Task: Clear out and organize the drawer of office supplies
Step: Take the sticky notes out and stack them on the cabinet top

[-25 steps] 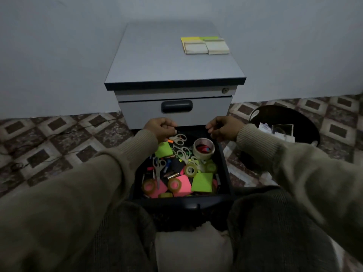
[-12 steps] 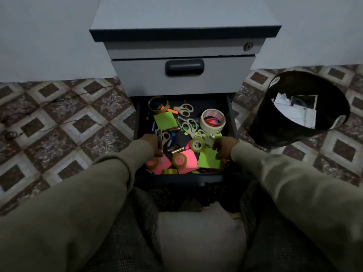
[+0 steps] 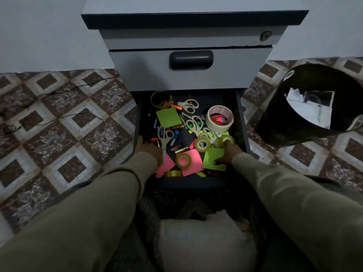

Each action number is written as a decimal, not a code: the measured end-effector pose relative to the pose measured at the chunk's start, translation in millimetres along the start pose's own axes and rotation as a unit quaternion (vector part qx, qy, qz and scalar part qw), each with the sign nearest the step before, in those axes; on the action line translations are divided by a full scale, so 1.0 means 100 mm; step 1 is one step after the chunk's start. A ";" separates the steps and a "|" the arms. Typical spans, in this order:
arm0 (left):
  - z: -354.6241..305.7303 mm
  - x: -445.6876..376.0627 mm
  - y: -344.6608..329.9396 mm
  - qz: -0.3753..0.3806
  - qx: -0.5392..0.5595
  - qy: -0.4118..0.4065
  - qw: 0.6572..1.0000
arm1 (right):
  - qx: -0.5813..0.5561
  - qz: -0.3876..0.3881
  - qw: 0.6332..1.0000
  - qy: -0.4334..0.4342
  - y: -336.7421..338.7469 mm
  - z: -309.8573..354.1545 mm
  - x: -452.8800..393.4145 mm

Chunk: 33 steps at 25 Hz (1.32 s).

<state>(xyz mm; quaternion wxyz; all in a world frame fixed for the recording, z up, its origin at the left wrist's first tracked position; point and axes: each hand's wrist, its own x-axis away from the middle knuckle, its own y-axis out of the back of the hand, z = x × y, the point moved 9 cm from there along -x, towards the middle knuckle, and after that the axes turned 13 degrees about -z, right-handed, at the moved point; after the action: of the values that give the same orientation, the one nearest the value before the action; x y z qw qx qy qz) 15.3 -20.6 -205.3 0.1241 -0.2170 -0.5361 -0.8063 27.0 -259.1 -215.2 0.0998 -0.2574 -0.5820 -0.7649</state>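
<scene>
Dim light blurs the small items in the open drawer (image 3: 241, 118) of a grey pedestal (image 3: 188, 42): scissors, tape rolls, neon sticky-note pads. The left hand (image 3: 146, 149) rests flat inside; the right hand (image 3: 228, 154) pinches a green sticky-note pad (image 3: 213, 157), its fingers part-hidden.

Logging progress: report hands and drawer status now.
Left hand open, flat at drawer's left side. Right hand pinching green sticky pad. Drawer still full: scissors, tape rolls, batteries jumbled.

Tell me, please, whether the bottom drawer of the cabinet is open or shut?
Open: the bottom drawer is pulled out, its scissors, tape rolls and sticky notes exposed below the closed upper drawer.
</scene>
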 end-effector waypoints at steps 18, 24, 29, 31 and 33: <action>-0.07 -0.13 -0.16 0.013 0.263 0.058 0.963 | -0.034 -0.022 0.999 -0.034 0.05 -0.04 -0.09; 0.11 -0.18 -0.04 -0.018 0.303 0.112 0.946 | -0.001 -0.006 1.000 -0.013 0.10 0.02 -0.10; 0.09 -0.11 0.01 0.045 0.202 0.053 0.977 | 0.046 -0.036 0.998 -0.005 0.38 0.07 -0.07; 0.02 -0.08 0.08 0.015 0.167 0.016 0.986 | 0.049 -0.052 0.997 -0.001 0.51 0.07 -0.05; -0.09 -0.04 0.11 0.011 0.117 -0.031 0.993 | 0.042 -0.052 0.998 0.001 0.56 0.07 -0.03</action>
<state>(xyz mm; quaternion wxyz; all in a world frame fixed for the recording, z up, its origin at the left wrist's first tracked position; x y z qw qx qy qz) 21.9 -32.8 -201.5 0.1409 -0.2318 -0.6276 -0.7298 57.0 -270.4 -168.2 0.0715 -0.2218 -0.6257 -0.7445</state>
